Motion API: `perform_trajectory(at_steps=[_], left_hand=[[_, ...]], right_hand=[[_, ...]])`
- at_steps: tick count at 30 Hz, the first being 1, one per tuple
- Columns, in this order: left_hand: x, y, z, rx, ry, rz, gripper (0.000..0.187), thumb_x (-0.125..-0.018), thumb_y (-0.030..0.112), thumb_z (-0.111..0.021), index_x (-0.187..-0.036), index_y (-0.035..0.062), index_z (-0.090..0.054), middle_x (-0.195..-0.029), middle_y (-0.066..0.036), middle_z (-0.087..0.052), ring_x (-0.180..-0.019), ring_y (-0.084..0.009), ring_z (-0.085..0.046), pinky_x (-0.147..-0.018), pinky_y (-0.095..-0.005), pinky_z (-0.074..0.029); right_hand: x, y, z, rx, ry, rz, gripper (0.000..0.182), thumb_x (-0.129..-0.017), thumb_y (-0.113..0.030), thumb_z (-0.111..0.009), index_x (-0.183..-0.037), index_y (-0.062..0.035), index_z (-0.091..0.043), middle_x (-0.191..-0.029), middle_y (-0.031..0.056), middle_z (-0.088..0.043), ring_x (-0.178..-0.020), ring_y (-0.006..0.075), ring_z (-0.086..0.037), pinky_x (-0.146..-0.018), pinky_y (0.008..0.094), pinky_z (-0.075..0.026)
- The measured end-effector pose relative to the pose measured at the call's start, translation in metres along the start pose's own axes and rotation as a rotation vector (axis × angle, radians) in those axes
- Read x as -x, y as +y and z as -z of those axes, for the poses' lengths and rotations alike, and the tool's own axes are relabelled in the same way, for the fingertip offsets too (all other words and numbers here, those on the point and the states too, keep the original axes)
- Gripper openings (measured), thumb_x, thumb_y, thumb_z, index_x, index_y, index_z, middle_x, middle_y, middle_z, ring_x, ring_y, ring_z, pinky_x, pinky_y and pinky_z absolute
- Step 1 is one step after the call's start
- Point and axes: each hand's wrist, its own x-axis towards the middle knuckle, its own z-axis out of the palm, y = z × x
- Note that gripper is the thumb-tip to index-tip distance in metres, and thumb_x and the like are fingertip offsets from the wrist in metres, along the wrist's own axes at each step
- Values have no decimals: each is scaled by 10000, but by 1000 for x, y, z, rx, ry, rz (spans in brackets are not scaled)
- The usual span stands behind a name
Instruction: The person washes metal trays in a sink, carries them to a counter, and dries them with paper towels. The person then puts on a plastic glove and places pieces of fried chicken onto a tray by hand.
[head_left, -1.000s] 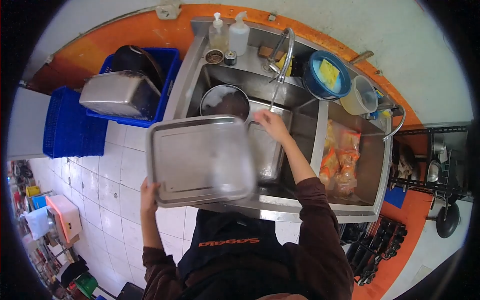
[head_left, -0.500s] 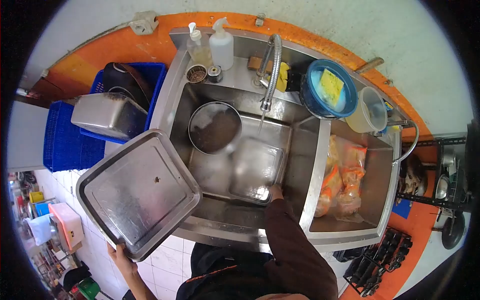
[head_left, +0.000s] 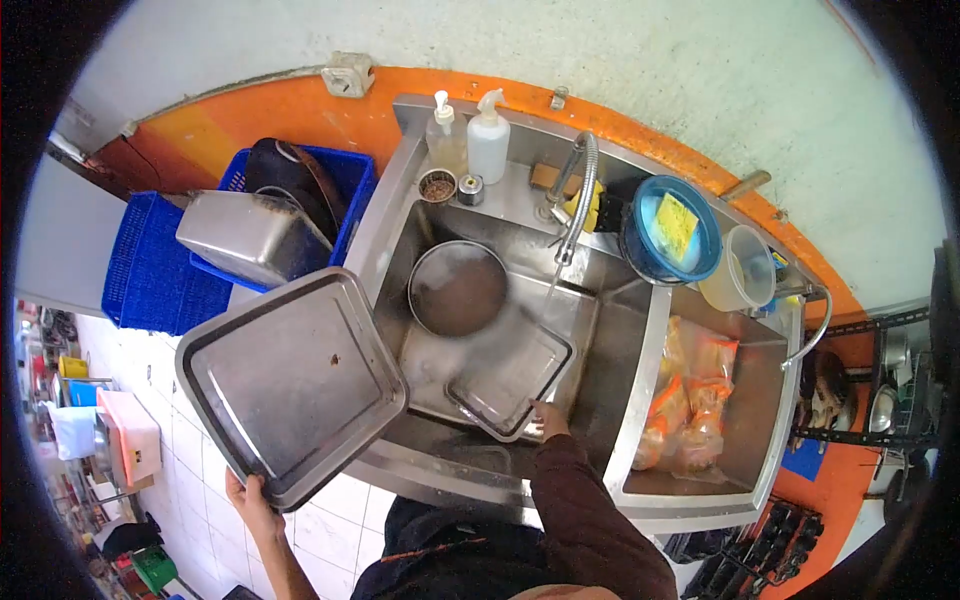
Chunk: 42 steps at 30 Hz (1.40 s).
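My left hand (head_left: 254, 506) grips the near corner of a large rectangular metal tray (head_left: 290, 390), which is tilted over the left rim of the sink (head_left: 625, 400). Down in the left basin, my right hand (head_left: 548, 420) is closed on the right edge of a smaller metal tray (head_left: 512, 385). That tray slants under the faucet (head_left: 587, 170), from which a thin stream of water falls. Behind it sits a round metal pot (head_left: 458, 290) with cloudy brownish water inside.
Bagged orange food (head_left: 690, 405) lies in the right basin. A blue bucket (head_left: 640, 250) with a yellow sponge (head_left: 677, 225) stands at the back beside a clear tub (head_left: 742, 275). Pump bottles (head_left: 488, 145) stand behind the pot. Blue crates (head_left: 150, 265) hold cookware at left.
The smaller tray has turned and its near-right edge has lifted with my right hand. My left hand still holds the large tray. The whole view has shifted slightly.
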Motion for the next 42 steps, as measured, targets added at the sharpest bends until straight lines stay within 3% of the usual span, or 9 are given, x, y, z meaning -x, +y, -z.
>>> perform_trajectory(at_steps=[3, 7, 13, 17, 21, 25, 31, 33, 42], left_hand=[[-13, -14, 14, 33, -95, -29, 365, -719, -16, -438, -1079, -12, -497, -786, 1, -529, -640, -66, -474, -594, -205, -401], [-18, -9, 4, 111, -121, -2, 363, -719, -12, -439, -1076, -20, -503, -812, -9, -543, -650, -76, -490, -588, -208, -410], [-28, 6, -2, 127, -134, -48, 352, -710, -24, -432, -1053, -19, -511, -791, -17, -550, -642, -80, -509, -577, -196, -416], [-36, 15, -5, 194, -123, -50, 241, -680, -55, -419, -888, -11, -533, -742, -5, -534, -633, -67, -464, -598, -190, -373], [-42, 13, 5, 210, -119, -65, 262, -685, -55, -420, -920, -18, -528, -774, -19, -555, -653, -84, -505, -607, -203, -401], [-44, 16, 9, 224, -82, -70, 275, -689, -57, -419, -939, -15, -525, -781, -19, -556, -644, -84, -506, -595, -201, -402], [-43, 21, 24, 177, -35, -74, 278, -724, -44, -432, -980, 1, -530, -770, -12, -550, -645, -74, -505, -580, -201, -410], [-44, 22, 28, 222, 25, -72, 276, -734, -38, -438, -990, 7, -533, -766, -6, -549, -641, -74, -506, -583, -205, -416], [-54, 14, 38, 216, 51, -52, 280, -712, -45, -419, -958, 12, -540, -759, -12, -536, -641, -93, -502, -591, -225, -421]], right_hand=[[36, -34, 14, 347, 131, 140, 544, -775, -248, -575, -1172, 96, -437, -1196, 211, -478, -1068, 345, -497, -818, 456, -429], [164, -112, -9, 677, 592, 643, 332, -737, -248, -550, -939, 11, -598, -968, 216, -595, -928, 341, -571, -801, 385, -460], [283, -179, -7, 779, 676, 693, 263, -726, -99, -545, -974, -10, -545, -910, 222, -602, -898, 373, -574, -772, 434, -470], [317, -157, 41, 323, 638, 913, 357, -719, -7, -550, -1059, -27, -443, -939, 216, -590, -925, 347, -565, -812, 387, -431], [224, -96, 42, -193, 386, 1119, 398, -778, -24, -537, -1161, -15, -428, -1025, 158, -580, -971, 270, -552, -847, 343, -407], [203, -89, -10, -437, 267, 1009, 359, -832, -117, -550, -1151, 12, -448, -1072, 115, -558, -974, 204, -523, -864, 298, -383], [234, -130, -18, -102, 62, 839, 422, -824, -235, -578, -1118, 52, -477, -1046, 119, -577, -964, 206, -529, -848, 290, -389], [237, -124, 0, 272, 176, 872, 469, -805, -260, -591, -1123, 64, -476, -1051, 167, -580, -993, 253, -538, -850, 315, -396], [330, -101, 97, 581, 364, 1017, 335, -778, -168, -573, -1022, 53, -509, -958, 250, -577, -948, 388, -541, -800, 387, -420]])
